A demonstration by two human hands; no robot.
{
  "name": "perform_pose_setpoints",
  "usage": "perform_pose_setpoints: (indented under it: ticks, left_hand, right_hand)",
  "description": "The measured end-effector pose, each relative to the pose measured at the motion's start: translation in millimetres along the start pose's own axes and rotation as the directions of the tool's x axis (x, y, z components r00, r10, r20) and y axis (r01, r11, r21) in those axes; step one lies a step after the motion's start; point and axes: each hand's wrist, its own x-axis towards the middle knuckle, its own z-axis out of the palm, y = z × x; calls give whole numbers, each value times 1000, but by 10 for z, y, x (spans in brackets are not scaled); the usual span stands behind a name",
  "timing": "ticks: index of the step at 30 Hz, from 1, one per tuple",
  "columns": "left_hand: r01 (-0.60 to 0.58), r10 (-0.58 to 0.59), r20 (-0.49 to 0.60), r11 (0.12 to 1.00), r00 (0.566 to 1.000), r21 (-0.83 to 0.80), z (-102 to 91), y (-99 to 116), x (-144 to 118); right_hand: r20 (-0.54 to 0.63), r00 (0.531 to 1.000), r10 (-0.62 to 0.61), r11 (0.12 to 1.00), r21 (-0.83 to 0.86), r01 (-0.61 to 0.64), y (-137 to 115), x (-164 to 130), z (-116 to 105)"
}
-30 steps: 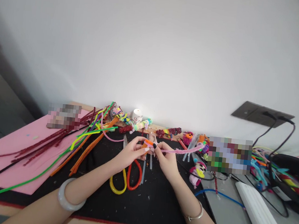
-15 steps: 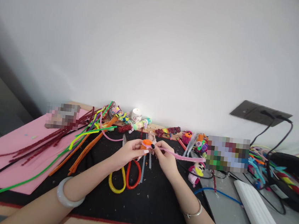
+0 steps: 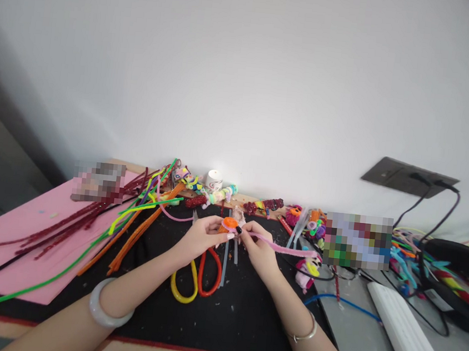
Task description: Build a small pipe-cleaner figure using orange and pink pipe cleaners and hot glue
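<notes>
Just above the scissors (image 3: 196, 275) on the tabletop (image 3: 236, 321), the left hand (image 3: 200, 238) pinches the orange piece (image 3: 228, 225) while the right hand (image 3: 258, 248), pinching the pink pipe cleaner (image 3: 285, 249), has swung its free end lower, so the wrapping looks under way.

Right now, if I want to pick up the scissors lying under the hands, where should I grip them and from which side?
Probably by the scissors handle loops, yellow and red, coming from the near edge of the black mat. The loops lie flat and bare, pointing toward the person, while the blades run under the left hand and right hand working the pink pipe cleaner.
</notes>
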Motion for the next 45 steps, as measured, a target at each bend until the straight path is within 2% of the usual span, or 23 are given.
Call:
perform_pose_setpoints:
  ticks: [6, 18, 28, 40, 45]
  left_hand:
    - [-1, 2, -27, 1000, 1000, 24, -6, 4, 8]
    - [-24, 24, -10, 1000, 1000, 5, -13, 28, -18]
    - [54, -50, 38, 991, 998, -121, -33, -19, 7]
    - [120, -104, 112, 981, 988, -150, -45, -24, 7]
    - [186, -161, 145, 965, 976, -183, -56, -3, -3]
  right_hand:
    - [4, 1000, -5, 1000, -19, 5, 0, -1, 2]
    - [28, 1000, 14, 1000, -11, -14, -11, 6, -10]
    - [35, 999, 18, 1000, 9, -18, 43, 8, -8]
    - [42, 999, 23, 998, 64, -26, 60, 15, -12]
    - [45, 999, 22, 996, 81, -26, 68, 15, -14]
